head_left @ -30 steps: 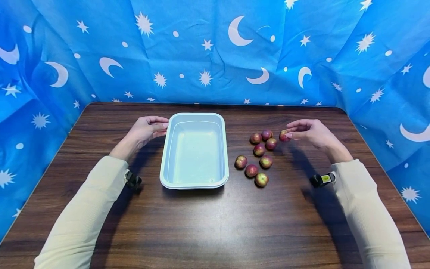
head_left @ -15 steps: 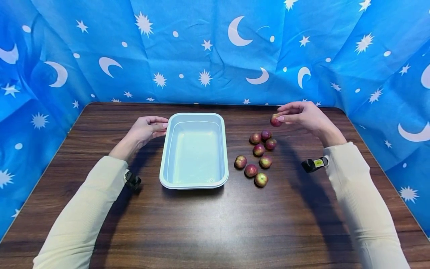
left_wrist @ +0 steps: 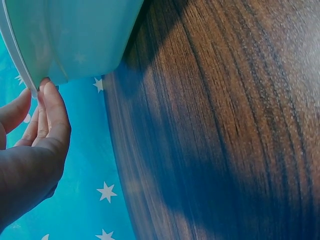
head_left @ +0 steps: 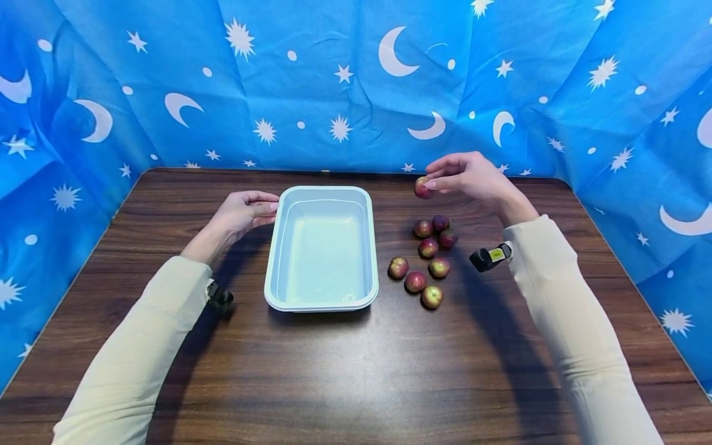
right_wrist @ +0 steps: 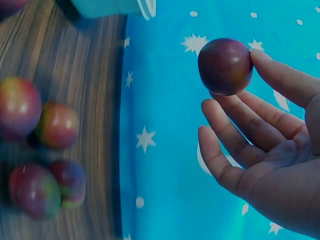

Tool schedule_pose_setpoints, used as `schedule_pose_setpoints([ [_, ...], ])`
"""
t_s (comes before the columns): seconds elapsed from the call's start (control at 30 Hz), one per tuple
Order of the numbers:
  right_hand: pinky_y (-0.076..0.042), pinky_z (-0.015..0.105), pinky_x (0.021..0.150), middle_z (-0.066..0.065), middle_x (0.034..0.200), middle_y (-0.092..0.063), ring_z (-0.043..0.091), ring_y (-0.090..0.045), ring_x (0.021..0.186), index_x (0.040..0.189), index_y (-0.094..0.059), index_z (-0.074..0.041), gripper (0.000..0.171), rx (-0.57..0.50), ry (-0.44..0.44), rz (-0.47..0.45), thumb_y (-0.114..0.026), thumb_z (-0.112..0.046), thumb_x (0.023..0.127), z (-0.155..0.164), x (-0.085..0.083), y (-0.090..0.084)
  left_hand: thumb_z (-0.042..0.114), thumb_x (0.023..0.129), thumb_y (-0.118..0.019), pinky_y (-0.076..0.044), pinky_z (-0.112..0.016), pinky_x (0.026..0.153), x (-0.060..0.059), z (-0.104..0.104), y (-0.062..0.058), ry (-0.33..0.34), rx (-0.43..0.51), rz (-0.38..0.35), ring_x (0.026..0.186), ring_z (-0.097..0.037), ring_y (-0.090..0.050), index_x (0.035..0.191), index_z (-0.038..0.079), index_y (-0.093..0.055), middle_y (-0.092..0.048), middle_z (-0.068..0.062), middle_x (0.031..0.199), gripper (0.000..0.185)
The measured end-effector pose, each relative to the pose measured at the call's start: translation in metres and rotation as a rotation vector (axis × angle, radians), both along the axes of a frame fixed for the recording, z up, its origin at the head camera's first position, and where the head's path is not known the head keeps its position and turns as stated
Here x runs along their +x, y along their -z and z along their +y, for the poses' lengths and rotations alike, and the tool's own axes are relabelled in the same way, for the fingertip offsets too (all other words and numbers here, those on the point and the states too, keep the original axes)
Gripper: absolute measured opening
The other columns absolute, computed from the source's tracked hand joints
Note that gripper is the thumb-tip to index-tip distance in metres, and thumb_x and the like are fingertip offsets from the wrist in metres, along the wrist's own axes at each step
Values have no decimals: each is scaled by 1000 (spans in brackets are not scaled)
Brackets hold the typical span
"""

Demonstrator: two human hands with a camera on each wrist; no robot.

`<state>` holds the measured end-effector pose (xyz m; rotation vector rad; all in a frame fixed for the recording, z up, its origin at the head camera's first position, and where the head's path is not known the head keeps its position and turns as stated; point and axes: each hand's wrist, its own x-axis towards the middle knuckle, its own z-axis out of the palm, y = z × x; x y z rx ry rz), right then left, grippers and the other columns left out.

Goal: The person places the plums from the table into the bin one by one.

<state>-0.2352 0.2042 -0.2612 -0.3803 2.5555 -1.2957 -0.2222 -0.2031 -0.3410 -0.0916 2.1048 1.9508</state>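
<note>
Fruit, small and reddish, sits pinched between the thumb and fingertips of the right hand, raised above the wooden table. Below that hand lie seven more fruits. The left hand rests its relaxed fingertips against the pale blue tray, grasping nothing.

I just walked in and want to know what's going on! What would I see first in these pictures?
First you'd notice the right hand pinching one small red fruit in the air, above the far side of the wooden table. Below it, seven more fruits lie clustered right of an empty pale blue tray. The left hand touches the tray's left rim.
</note>
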Motion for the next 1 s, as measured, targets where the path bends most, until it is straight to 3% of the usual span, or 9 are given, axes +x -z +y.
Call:
schedule_pose_setpoints([
  [0.23,-51,33,81,8,102,-65,19,-61,93,114,-60,-6,37,-12,-66,24,-66,-27,85,-30,-5,-1,2,91,-54,-49,-35,88,1,-1,-2,-3,13,-7,79,-10,-63,119,-10,-47,-61,-4,92,32],
  [0.67,-51,39,85,7,98,-66,19,-60,90,108,-62,-6,30,-109,-158,-45,-69,-20,83,-91,-6,4,4,91,-54,-48,-36,89,1,-1,-3,8,4,-5,78,-9,-63,121,-11,-46,-63,-2,91,35],
  [1.0,-51,37,81,11,95,-67,20,-62,90,111,-60,3,32,-110,-218,-76,-68,-11,84,-116,-3,17,4,90,-56,-50,-34,87,1,-1,-3,6,9,-9,77,-9,-63,121,-11,-46,-64,-2,89,35],
])
